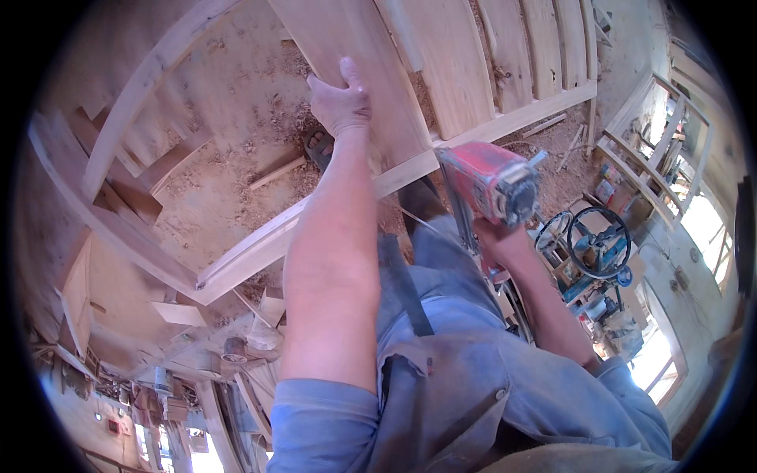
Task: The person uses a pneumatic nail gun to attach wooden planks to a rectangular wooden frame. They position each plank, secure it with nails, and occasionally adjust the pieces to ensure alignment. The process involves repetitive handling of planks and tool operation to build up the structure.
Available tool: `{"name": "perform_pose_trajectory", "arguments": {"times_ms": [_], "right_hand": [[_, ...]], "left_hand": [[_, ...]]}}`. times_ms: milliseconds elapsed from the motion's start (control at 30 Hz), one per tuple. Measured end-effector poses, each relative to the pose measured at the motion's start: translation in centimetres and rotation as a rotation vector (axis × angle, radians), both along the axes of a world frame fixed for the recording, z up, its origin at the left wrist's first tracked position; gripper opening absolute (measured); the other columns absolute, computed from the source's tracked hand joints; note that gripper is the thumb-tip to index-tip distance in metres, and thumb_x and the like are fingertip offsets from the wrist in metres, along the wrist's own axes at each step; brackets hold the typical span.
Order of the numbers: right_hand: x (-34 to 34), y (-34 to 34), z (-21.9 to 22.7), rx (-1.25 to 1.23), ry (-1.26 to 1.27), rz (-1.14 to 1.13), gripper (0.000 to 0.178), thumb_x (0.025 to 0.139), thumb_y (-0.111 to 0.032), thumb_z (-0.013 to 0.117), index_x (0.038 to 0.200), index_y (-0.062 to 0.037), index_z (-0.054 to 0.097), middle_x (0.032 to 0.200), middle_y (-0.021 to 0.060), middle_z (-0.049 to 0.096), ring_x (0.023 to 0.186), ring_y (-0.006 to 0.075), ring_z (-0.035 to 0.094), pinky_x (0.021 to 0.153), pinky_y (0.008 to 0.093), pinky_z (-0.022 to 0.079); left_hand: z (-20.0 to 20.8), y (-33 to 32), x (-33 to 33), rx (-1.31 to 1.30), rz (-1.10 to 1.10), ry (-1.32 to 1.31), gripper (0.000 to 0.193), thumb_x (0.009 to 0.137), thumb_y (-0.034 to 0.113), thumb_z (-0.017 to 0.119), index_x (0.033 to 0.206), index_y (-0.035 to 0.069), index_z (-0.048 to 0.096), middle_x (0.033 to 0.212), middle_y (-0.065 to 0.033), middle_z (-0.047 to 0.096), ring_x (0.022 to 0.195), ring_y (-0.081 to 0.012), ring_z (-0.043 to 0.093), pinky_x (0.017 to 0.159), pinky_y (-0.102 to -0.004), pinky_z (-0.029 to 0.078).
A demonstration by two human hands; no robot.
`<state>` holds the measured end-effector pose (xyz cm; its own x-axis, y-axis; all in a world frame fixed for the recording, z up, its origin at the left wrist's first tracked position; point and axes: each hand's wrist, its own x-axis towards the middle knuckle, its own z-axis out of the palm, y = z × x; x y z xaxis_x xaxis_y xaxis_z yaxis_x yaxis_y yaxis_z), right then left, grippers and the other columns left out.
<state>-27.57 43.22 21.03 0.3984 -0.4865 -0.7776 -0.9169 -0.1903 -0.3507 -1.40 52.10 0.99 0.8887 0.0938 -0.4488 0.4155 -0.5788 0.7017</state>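
Note:
My left hand [342,106] is closed at the left edge of a wide wooden board [359,75], with its thumb lying on the board's face. The other fingers are partly hidden. In my right hand [505,236] is a red nail gun [493,181] with a grey and black end cap, my fingers wrapped round its handle. Its front end is beside the pale frame rail [410,172], close to where the board meets it; whether they touch cannot be made out. Beyond the rail, several more wooden slats [453,75] run alongside the board.
A curved wooden piece [150,75] stands at the left. Wood shavings [229,142] and a loose stick [277,172] lie on the floor near my sandalled foot [318,147]. To the right are a black handwheel [599,243] on a machine and a wooden frame [662,150].

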Motion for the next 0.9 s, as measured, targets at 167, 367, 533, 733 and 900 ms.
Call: {"name": "perform_pose_trajectory", "arguments": {"times_ms": [167, 367, 533, 733, 900], "right_hand": [[4.0, 0.4, 2.5, 0.122, 0.248, -0.064, 0.046, 0.082, -0.011, 0.068, 0.127, -0.0034, 0.060, 0.115, 0.0148, 0.069, 0.110, 0.0252, 0.065, 0.096, 0.0389, 0.050], [2.6, 2.4, -0.7, 0.191, 0.220, -0.108, 0.047, 0.083, -0.018, 0.069, 0.126, -0.0035, 0.059, 0.120, 0.0135, 0.067, 0.115, 0.0238, 0.063, 0.099, 0.0368, 0.049], [1.4, 2.7, -1.7, -0.065, -0.042, 0.349, 0.047, 0.086, -0.024, 0.074, 0.126, -0.0031, 0.060, 0.118, 0.0142, 0.070, 0.111, 0.0252, 0.067, 0.094, 0.0356, 0.052], [5.7, 2.3, 0.8, 0.077, 0.087, 0.238, 0.050, 0.087, -0.031, 0.076, 0.126, -0.0026, 0.061, 0.125, 0.0162, 0.067, 0.118, 0.0282, 0.064, 0.099, 0.0377, 0.050], [1.4, 2.5, 1.0, -0.063, 0.004, 0.456, 0.052, 0.088, -0.033, 0.074, 0.129, -0.0037, 0.060, 0.130, 0.0171, 0.064, 0.122, 0.0301, 0.061, 0.103, 0.0390, 0.048]], "left_hand": [[-0.1, 0.2, -0.1, -0.032, -0.015, -0.029, 0.064, 0.089, 0.049, 0.065, 0.118, -0.007, 0.055, 0.105, -0.0297, 0.069, 0.100, -0.0444, 0.068, 0.089, -0.0494, 0.052], [-0.1, 0.2, -0.1, -0.018, -0.025, -0.008, 0.063, 0.089, 0.047, 0.064, 0.119, -0.007, 0.053, 0.102, -0.0305, 0.070, 0.097, -0.0446, 0.069, 0.088, -0.0499, 0.053], [-0.3, 0.3, 0.0, -0.054, -0.023, -0.048, 0.063, 0.089, 0.046, 0.065, 0.121, -0.008, 0.053, 0.101, -0.0306, 0.070, 0.097, -0.0450, 0.069, 0.087, -0.0495, 0.054], [0.4, 0.3, -0.1, -0.098, 0.009, 0.011, 0.063, 0.088, 0.046, 0.067, 0.117, -0.008, 0.058, 0.110, -0.0296, 0.069, 0.104, -0.0437, 0.067, 0.092, -0.0477, 0.051], [-0.1, 0.1, 0.0, -0.100, 0.040, -0.001, 0.063, 0.087, 0.046, 0.068, 0.117, -0.008, 0.058, 0.110, -0.0292, 0.069, 0.105, -0.0429, 0.067, 0.092, -0.0476, 0.051]]}}
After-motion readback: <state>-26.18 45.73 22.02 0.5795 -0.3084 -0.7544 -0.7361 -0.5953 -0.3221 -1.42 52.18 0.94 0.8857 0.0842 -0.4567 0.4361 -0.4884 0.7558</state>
